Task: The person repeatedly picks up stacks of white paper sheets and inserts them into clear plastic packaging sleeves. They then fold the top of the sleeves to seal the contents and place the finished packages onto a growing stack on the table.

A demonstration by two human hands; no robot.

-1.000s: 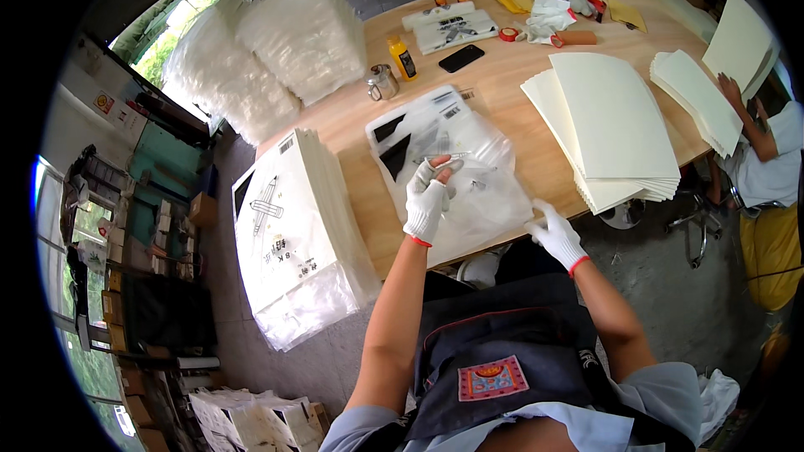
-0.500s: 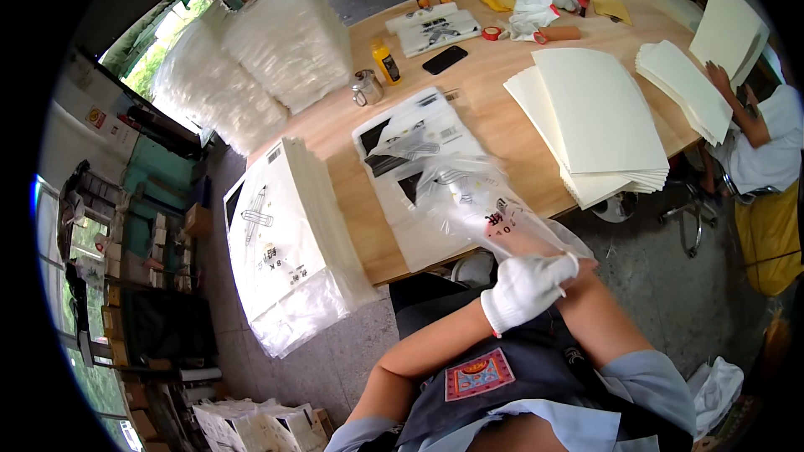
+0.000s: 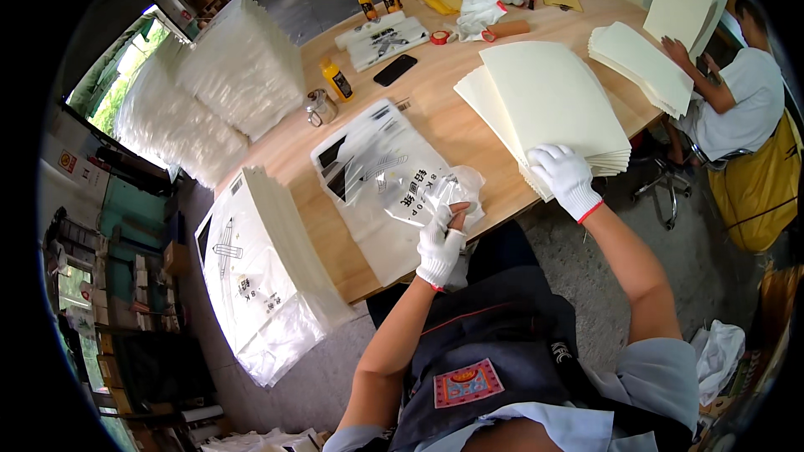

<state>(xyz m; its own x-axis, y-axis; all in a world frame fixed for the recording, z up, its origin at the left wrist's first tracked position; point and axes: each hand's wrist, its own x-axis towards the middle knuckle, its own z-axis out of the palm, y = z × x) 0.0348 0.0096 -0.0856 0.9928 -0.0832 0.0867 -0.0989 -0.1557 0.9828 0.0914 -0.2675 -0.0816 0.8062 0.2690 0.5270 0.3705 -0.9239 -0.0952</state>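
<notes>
My left hand (image 3: 441, 249), in a white knit glove with some bare fingertip showing, is closed on the near, open end of a clear plastic bag (image 3: 410, 180) with a printed pencil drawing. This bag lies on top of a flat pile of similar bags (image 3: 385, 255) at the table's near edge. My right hand (image 3: 567, 180), gloved too, rests at the near left corner of a stack of cream paper sheets (image 3: 557, 92). Its fingers lie over the edge of the sheets and are not closed round them; the thumb is partly hidden.
Filled paper packs (image 3: 255, 259) stand stacked at left, before tall plastic-wrapped bundles (image 3: 243, 67). A metal mug (image 3: 319, 107), an orange bottle (image 3: 337, 79) and a black phone (image 3: 395, 70) stand or lie farther back. At right, a person (image 3: 737, 105) handles sheets beside another paper stack (image 3: 641, 67).
My right arm has come out of the clear bag and moved right to the paper stack. My left hand has shifted left, and the bag now lies flatter on the pile.
</notes>
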